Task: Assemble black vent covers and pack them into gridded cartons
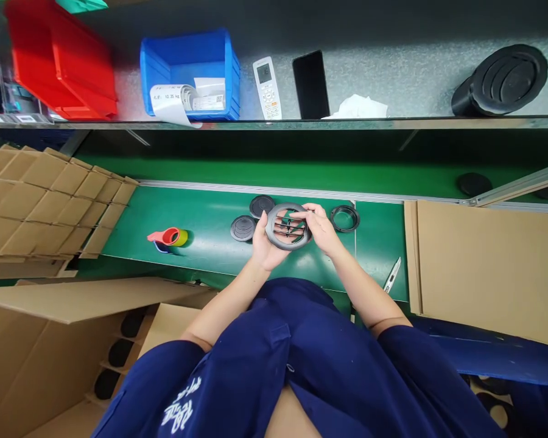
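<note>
My left hand (265,248) holds a round grey air vent (287,226) from its left side and from beneath, with the palm showing through between the black slats. At the right rim, my right hand (320,229) is closed on the same vent, its fingertips reaching over the upper slats. Two black round vents with shut louvres lie on the green bench just left of my hands, a rear one (261,206) and a front one (243,229). A black open ring (345,218) rests to the right of my right hand.
A tape roll with a red part (168,236) lies left on the green bench (210,258). At the right are a utility knife (392,275) and cardboard sheets (484,261). Cardboard dividers (41,201) stand left. The shelf above carries a blue bin (232,85), remote (267,88) and phone (310,85).
</note>
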A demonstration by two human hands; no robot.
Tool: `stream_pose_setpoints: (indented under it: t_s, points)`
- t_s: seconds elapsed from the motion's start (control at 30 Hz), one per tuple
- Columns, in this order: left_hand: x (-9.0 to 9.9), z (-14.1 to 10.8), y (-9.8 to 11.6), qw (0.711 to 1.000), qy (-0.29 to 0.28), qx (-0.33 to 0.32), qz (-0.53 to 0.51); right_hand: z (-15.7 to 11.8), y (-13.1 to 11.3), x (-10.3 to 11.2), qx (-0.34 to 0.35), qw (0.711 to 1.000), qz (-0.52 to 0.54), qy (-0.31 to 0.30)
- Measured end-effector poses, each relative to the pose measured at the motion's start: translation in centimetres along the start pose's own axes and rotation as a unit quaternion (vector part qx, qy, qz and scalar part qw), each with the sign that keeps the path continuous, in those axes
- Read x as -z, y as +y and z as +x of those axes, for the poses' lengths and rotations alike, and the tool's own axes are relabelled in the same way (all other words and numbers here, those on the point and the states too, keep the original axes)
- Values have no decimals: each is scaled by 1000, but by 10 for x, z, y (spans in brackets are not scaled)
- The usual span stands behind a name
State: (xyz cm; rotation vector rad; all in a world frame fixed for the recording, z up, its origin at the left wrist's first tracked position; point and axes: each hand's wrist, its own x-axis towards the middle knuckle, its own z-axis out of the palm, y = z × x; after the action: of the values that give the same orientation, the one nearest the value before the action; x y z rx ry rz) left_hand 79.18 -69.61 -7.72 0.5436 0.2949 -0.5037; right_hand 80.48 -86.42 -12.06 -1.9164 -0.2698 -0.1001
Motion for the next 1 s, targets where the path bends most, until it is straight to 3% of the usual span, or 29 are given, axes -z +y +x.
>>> stream_pose_setpoints:
  t_s: [0.17,0.27,0.37,0.43,0.6,0.7,0.83,0.93,1.0]
  points:
    - [4,-7,-1,999,-9,44,-2,-12,-5,2,-25,998,51,31]
    - [8,-6,-2,999,-8,47,-8,-22,-5,1,2,1000,-18,23]
    - [14,-1,-5,998,38,41,-14,-36,-4,-7,85,984,-148,-56]
    - [19,4,-10,995,78,60,-3,-45,-3,-15,104,966,-204,-120]
    - [36,19,-27,984,110,121,68,-48,23,-22,3,964,-211,-159]
    - [46,25,-30,972,102,170,125,-31,61,-3,-77,958,-254,-107]
    - [61,30,-19,960,119,166,192,-4,122,41,-248,891,-379,19]
    - [75,31,-6,956,136,156,210,6,154,63,-292,863,-411,-15]
    - [88,31,1,953,161,148,210,11,164,69,-297,856,-420,-51]
